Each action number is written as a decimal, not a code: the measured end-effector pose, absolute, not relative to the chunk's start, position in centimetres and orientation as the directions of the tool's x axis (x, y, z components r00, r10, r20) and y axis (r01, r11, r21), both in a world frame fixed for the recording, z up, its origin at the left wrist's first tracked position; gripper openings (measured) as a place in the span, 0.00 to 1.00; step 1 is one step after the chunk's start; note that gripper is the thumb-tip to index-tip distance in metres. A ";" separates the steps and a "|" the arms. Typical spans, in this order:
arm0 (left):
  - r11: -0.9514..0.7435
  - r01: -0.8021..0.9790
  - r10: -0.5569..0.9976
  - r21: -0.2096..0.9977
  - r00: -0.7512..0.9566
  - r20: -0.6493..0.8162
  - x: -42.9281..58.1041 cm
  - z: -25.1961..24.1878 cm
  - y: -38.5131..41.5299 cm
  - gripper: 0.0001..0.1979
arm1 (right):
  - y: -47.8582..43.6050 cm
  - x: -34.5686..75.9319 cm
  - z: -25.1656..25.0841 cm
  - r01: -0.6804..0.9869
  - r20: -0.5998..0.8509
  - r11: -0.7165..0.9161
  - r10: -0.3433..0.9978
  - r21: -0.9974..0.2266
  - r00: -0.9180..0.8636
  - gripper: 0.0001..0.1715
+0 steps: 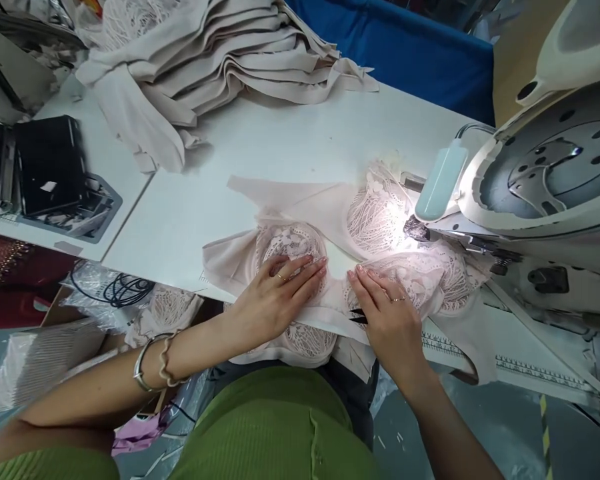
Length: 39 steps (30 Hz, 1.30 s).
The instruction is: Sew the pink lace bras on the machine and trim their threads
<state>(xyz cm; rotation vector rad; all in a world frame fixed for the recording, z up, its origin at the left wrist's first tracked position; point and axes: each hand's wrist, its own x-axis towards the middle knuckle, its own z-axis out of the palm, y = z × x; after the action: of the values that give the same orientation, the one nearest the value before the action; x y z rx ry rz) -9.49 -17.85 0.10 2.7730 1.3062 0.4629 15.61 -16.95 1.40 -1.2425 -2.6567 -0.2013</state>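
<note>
A pale pink lace bra lies across the table edge in front of me. My left hand rests with its fingers stretched out flat on its left lace cup. On the other cup, my right hand presses its fingertips into the lace. Two black pointed tips of thread snips stick out from under that palm; the rest of the snips is hidden. A second lace bra piece lies behind, under the sewing machine's needle area, lit by a bright lamp. More lace cups hang over my lap.
The sewing machine stands at the right, with a pale blue-green cylinder beside its needle area. Stacked beige fabric pieces lie at the back. A black case sits left. A measuring tape strip runs along the front edge.
</note>
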 end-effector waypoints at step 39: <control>-0.625 0.732 0.777 0.271 0.551 0.305 -9.7 -0.8 -17.5 0.18 | -17.1 15.4 0.9 0.841 0.278 0.539 0.816 -0.048 -0.507 0.38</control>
<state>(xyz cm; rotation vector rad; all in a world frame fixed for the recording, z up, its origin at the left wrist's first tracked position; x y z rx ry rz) -9.72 -17.48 -0.76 2.6666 1.3019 0.6094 15.39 -17.10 0.86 -1.3852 -2.5119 -0.1350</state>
